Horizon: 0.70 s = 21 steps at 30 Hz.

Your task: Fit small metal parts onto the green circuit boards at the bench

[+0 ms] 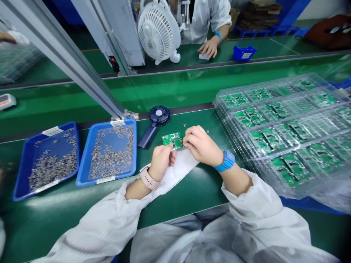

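Circuit board (172, 140): where exactly?

Mid-view, up in both hands, over green bench (197, 199). Looks green, w/ small dark chip near center. White sheet (182, 166) just below & nearer the body; cloth or paper, can't tell.

OK. L hand (161, 160)? Grip?

Narrow. Pinches board at near edge, thumb on top. Wears pink watchband (148, 179).

And R hand (201, 144)?

At board's right end, fingertips bunched tight, touching or v. nearly. Can't tell re: any tiny part between them. Wears blue wristband (227, 160) w/ red marks.

Anything close by?

Couple of loose metal bits (184, 125) on bench, just past R hand. Also navy handheld fan (159, 114), lying flat, left of board & a bit farther off.

Farther left?

Two blue trays (134, 153), side by side, both w/ lots of small metal parts (59, 168). White labels (52, 131) on rims, too small to read.

Right side?

Clear plastic trays (245, 155), stacked, w/ rows of similar green boards (290, 168) inside. Near R forearm.

Across the way?

Co-worker's hand (210, 48) on small white item (203, 56), can't ID. White fan (157, 33) on one side, small blue bin (244, 54) on the other.
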### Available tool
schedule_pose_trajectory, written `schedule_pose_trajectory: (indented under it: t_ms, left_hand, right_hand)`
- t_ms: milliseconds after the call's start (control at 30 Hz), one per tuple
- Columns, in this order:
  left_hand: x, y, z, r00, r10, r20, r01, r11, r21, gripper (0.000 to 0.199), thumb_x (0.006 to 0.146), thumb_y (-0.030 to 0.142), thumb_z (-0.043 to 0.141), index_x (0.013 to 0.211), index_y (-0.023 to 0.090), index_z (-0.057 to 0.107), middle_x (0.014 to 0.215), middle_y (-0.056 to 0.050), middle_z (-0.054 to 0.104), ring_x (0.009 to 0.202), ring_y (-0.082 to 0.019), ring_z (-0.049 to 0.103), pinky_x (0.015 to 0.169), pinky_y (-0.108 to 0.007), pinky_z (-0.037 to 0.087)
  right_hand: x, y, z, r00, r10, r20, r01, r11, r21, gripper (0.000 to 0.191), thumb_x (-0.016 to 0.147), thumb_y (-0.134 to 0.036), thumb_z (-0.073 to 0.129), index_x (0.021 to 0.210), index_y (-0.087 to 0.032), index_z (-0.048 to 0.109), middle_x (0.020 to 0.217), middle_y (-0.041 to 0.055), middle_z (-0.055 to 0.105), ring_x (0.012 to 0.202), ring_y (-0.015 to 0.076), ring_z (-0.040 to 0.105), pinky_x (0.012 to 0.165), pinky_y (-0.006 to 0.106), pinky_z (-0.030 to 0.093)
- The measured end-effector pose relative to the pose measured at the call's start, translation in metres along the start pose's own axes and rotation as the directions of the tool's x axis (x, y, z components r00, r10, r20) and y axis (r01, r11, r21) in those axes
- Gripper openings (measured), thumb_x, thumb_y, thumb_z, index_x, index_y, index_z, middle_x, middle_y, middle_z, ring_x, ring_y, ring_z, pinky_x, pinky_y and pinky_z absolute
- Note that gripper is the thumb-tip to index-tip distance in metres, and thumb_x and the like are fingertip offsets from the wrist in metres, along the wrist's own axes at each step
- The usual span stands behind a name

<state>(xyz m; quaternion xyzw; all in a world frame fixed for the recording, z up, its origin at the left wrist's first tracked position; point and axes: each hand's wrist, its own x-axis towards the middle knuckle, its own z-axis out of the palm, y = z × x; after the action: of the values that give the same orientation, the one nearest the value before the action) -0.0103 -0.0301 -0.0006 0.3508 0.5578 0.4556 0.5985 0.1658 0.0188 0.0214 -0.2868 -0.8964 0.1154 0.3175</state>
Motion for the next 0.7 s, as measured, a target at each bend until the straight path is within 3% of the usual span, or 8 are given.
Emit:
schedule_pose_trajectory:
  t_ms: [367, 700]
  left_hand:
    - [0.0035, -0.0031, -0.0019, 1.0, -0.02, 0.011, 0.02, 0.999, -0.042, 0.042, 0.081, 0.042, 0.055, 0.048, 0.017, 0.052, 0.04, 0.001, 0.048, 0.034, -0.008, 0.042, 0.035, -0.019, 0.029]
    - [0.003, -0.0016, -0.0017, 0.999, -0.033, 0.008, 0.034, 0.997, -0.076, 0.04, 0.079, 0.041, 0.055, 0.048, 0.017, 0.052, 0.042, 0.0, 0.049, 0.035, -0.008, 0.043, 0.036, -0.02, 0.03]
  right_hand:
    - [0.0009, 0.0019, 0.0046, 0.998, 0.01, -0.059, -0.006, 0.999, 0.053, 0.013, 0.094, -0.013, 0.047, 0.084, -0.019, 0.054, 0.092, 0.0061, 0.053, 0.089, 0.0198, 0.049, 0.081, 0.037, 0.041]
    - [0.0004, 0.0041, 0.0081, 0.998, -0.036, -0.045, 0.037, 0.998, 0.042, 0.017, 0.094, -0.011, 0.042, 0.084, -0.018, 0.053, 0.091, 0.0069, 0.052, 0.088, 0.0199, 0.048, 0.081, 0.038, 0.041]
